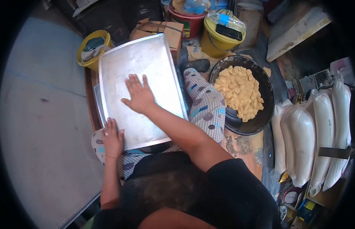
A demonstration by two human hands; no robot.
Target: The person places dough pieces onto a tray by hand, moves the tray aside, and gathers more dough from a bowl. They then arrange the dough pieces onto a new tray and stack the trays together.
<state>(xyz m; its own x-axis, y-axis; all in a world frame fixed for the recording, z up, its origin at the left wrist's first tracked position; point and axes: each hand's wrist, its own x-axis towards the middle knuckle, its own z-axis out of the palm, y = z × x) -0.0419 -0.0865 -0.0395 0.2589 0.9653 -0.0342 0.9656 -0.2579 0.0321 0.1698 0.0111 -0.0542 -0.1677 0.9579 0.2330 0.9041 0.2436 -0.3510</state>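
A silver metal tray [154, 57] lies across my lap, tilted a little, with no items on its surface. My right hand [139, 94] rests on the middle of the tray, palm down with its fingers spread. At the tray's lower left edge is my left hand [113, 139], its fingers stretched out along the rim and a ring on one of them. Part of another tray [98, 100] shows beneath the first one's left side. To the right of my patterned trousers [206, 103], a black basin [266, 99] holds many pieces of yellowish dough [240, 91].
A yellow bucket [81, 57] holding cloths stands behind the tray, near a cardboard box [168, 30]. A lidded yellow bucket [213, 45] carries a bottle and a phone. Filled plastic bags [301, 141] line the right. A large pale surface [44, 126] spans the left.
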